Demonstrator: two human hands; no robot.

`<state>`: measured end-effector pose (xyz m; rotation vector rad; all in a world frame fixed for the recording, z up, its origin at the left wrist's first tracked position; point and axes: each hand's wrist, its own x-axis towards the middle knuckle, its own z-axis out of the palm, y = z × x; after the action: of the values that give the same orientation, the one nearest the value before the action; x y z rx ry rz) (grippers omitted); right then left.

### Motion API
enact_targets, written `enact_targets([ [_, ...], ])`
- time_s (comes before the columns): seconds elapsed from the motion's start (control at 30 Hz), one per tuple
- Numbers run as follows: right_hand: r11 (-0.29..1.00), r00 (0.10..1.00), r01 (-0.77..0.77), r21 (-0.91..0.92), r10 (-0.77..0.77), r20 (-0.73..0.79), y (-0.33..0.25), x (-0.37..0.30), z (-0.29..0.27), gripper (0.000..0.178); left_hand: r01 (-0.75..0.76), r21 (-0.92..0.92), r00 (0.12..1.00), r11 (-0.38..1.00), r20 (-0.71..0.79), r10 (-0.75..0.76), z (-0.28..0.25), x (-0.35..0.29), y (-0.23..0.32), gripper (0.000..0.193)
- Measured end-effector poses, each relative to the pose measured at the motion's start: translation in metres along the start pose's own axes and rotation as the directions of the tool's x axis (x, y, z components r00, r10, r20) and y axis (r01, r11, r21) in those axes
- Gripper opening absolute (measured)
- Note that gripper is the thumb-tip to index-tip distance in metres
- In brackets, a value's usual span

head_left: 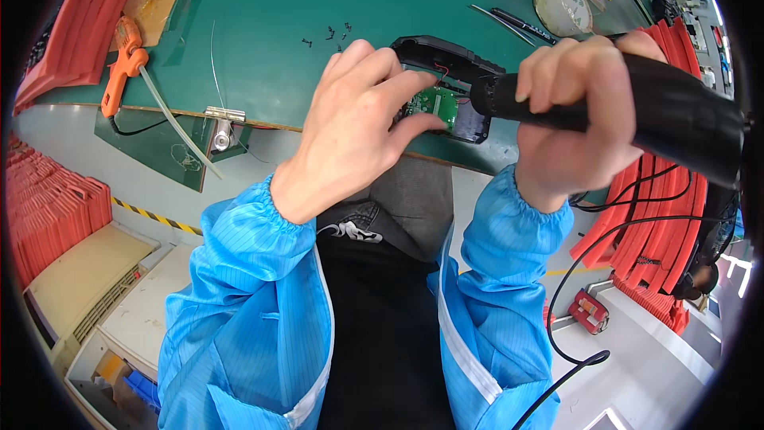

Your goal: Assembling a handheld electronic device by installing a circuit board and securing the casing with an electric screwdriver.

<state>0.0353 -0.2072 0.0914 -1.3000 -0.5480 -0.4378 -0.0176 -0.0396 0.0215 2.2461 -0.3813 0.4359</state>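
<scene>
Thumb and forefinger apart, the left hand (358,111) curves over a green circuit board (436,105) in an open black plastic housing (442,49) on the green desk (255,56), its grip unclear; the right hand (577,103) clasps a smooth cylindrical tool (676,107).

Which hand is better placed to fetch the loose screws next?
Probably the left hand: though over the green circuit board, it is nearer the loose screws; the right hand grips the black tool.
</scene>
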Motion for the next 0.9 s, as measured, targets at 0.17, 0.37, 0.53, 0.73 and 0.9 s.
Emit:
enact_targets([
  [0.17,0.951,0.992,-0.029,0.308,-0.01,0.124,-0.013,-0.002,-0.002,0.035,-0.093,-0.051,0.993,0.994,-0.081,0.088,0.004,0.003,0.001,0.023],
  [0.37,0.983,0.994,-0.062,0.174,0.046,0.095,-0.017,-0.019,-0.013,0.034,-0.056,0.196,0.99,0.979,-0.117,0.08,-0.024,-0.002,-0.03,0.017],
  [0.53,0.987,0.996,-0.086,0.134,0.082,0.036,-0.013,-0.026,-0.013,0.033,0.039,0.305,0.991,0.951,-0.136,0.003,-0.033,-0.001,-0.042,0.023],
  [0.73,0.986,0.995,-0.096,0.135,0.092,0.032,-0.009,-0.026,-0.014,0.033,-0.045,0.16,0.997,0.986,0.068,0.035,-0.019,-0.003,-0.012,0.057],
  [0.9,0.99,0.995,-0.098,0.102,0.095,0.033,-0.011,-0.027,-0.01,0.034,-0.038,0.215,0.991,0.976,0.131,0.01,-0.009,-0.006,-0.006,0.062],
])
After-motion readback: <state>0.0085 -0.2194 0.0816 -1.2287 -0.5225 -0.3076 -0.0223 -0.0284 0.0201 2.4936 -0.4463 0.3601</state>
